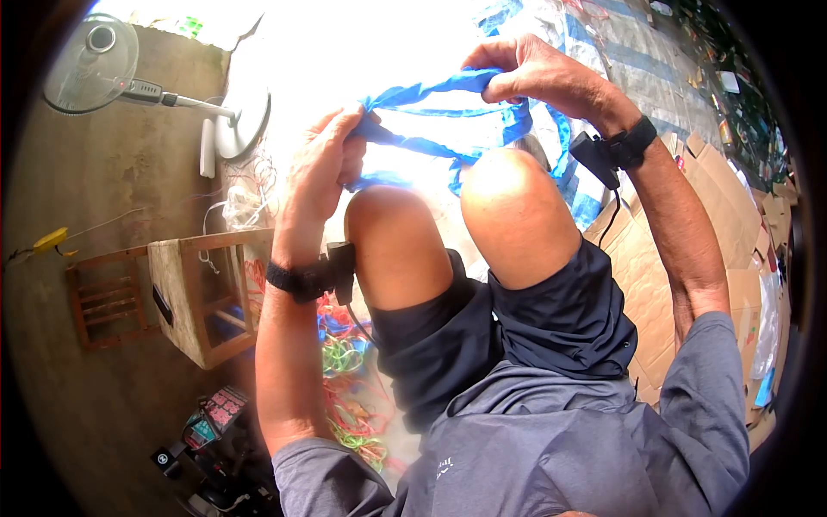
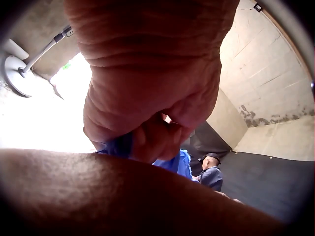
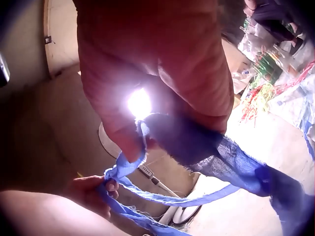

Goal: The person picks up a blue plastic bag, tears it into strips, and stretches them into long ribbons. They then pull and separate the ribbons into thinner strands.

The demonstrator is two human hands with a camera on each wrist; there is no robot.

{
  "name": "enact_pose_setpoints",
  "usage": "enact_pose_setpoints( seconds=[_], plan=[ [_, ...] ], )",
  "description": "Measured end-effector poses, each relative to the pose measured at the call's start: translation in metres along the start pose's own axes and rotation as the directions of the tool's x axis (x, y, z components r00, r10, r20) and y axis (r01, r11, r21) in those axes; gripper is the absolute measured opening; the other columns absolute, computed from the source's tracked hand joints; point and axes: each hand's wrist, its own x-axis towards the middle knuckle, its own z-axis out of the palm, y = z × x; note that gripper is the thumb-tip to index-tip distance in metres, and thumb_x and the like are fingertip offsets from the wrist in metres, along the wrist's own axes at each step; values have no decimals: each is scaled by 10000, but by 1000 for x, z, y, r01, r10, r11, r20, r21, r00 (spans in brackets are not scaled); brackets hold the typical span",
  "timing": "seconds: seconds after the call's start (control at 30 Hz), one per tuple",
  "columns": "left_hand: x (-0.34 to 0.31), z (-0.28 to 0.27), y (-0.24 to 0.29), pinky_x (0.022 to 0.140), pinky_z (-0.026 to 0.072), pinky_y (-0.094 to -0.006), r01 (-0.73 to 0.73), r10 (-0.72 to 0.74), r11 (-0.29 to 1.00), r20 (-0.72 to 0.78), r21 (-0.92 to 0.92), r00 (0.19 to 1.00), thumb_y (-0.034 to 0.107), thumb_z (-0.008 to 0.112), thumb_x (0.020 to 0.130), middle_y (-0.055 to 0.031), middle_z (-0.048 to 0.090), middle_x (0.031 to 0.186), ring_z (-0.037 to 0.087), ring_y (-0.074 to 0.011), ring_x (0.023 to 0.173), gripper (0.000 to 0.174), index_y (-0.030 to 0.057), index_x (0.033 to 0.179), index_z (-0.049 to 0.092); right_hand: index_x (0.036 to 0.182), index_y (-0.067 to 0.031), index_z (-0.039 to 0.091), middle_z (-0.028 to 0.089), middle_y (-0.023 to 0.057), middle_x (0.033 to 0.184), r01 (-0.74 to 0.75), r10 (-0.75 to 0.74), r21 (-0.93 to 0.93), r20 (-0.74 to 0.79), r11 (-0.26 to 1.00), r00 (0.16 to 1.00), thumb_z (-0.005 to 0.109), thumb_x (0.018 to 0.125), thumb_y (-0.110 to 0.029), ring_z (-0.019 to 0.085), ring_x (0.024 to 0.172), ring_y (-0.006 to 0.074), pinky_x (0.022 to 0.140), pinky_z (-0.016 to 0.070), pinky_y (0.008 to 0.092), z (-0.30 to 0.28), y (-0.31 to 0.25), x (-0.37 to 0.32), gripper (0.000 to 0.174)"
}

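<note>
A frayed blue cloth strip [image 1: 431, 87] stretches in loops between my two hands, above the bare knees. My left hand [image 1: 323, 164] pinches its left end with curled fingers, near the left knee. On the other side my right hand [image 1: 556, 79] is raised higher and holds the strip between thumb and fingers. In the right wrist view the wide part of the cloth [image 3: 231, 162] hangs from that hand, and a thinner length runs to the left hand [image 3: 93, 194]. Blue cloth [image 2: 179, 164] also shows below the left fingers in the left wrist view.
A standing fan [image 1: 95, 69] and a wooden stool [image 1: 194, 297] are on the left. Tangled coloured strips [image 1: 353, 358] lie on the floor beside the legs. Flattened cardboard [image 1: 711, 207] and a blue-and-white striped sheet [image 1: 637, 69] spread to the right. Another person [image 2: 211, 178] appears behind.
</note>
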Motion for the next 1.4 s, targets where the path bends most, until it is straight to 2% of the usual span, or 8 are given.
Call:
enact_pose_setpoints(
  seconds=[0.23, 0.47, 0.63, 0.73, 0.87, 1.2, 1.23, 1.4],
  plan=[
    [-3, 10, 7, 422, 179, -217, 10, -10, 1000, 33, 8, 999, 215, 544, 990, 94, 348, 544, 243, -17, 457, 231, 24, 911, 649, 1029, -45, 689, 688, 58, 901, -11, -41, -181, -282, 983, 958, 638, 889, -68, 627, 847, 130, 748, 518, 311, 15, 29, 14, 151],
    [-8, 32, 17, 428, 154, -215, -18, 14, 997, 53, 76, 998, 206, 529, 1002, 104, 257, 534, 199, -16, 447, 235, 8, 925, 630, 997, -11, 694, 690, 135, 920, -74, -208, -533, -450, 843, 869, 667, 882, -124, 669, 849, 221, 754, 537, 339, 33, 33, 13, 163],
    [-8, 37, 19, 425, 153, -216, 13, -20, 996, 72, 87, 997, 216, 522, 1008, 103, 256, 532, 200, -16, 445, 247, 9, 926, 628, 963, -22, 697, 622, 101, 679, -210, -148, -584, -506, 784, 850, 611, 903, -157, 647, 678, 239, 669, 526, 346, 37, 36, 20, 171],
    [-10, 39, 21, 422, 153, -215, 25, -31, 997, 81, 76, 996, 221, 513, 1013, 103, 257, 529, 200, -16, 441, 252, 11, 929, 625, 983, -2, 678, 680, 96, 729, -266, 209, -94, -396, 960, 894, 569, 960, -241, 638, 636, 158, 594, 524, 304, 32, 30, 20, 264],
    [-9, 39, 21, 415, 154, -213, 44, -48, 997, 73, 62, 996, 224, 499, 1019, 103, 256, 525, 199, -16, 433, 262, 10, 928, 620, 1181, 10, 552, 683, 116, 934, -71, 193, 354, -323, 933, 926, 541, 993, -348, 701, 791, 189, 713, 593, 319, 40, 41, 19, 404],
    [-5, 40, 20, 406, 164, -217, 75, -76, 997, 134, 15, 988, 220, 479, 1024, 102, 262, 524, 204, -19, 421, 264, 2, 939, 601, 1177, -25, 564, 628, 133, 1144, 55, 105, 551, -256, 832, 961, 472, 1022, -298, 618, 1092, 226, 883, 550, 393, 46, 31, 37, 327],
    [-5, 40, 19, 405, 164, -219, 74, -75, 997, 142, 9, 987, 221, 475, 1026, 101, 262, 524, 205, -22, 421, 264, 7, 936, 599, 1384, -61, 444, 634, 145, 1238, 29, 72, 498, -181, 867, 981, 457, 1025, -375, 612, 1108, 169, 936, 523, 374, 43, 30, 37, 477],
    [-6, 42, 20, 406, 164, -224, 79, -75, 997, 131, -21, 989, 227, 468, 1027, 99, 258, 523, 204, -28, 422, 264, 22, 920, 596, 1471, -64, 342, 655, 130, 1145, 29, 24, 592, -81, 805, 996, 452, 1020, -377, 614, 1067, 195, 1015, 456, 374, 51, 17, 32, 560]
  ],
)
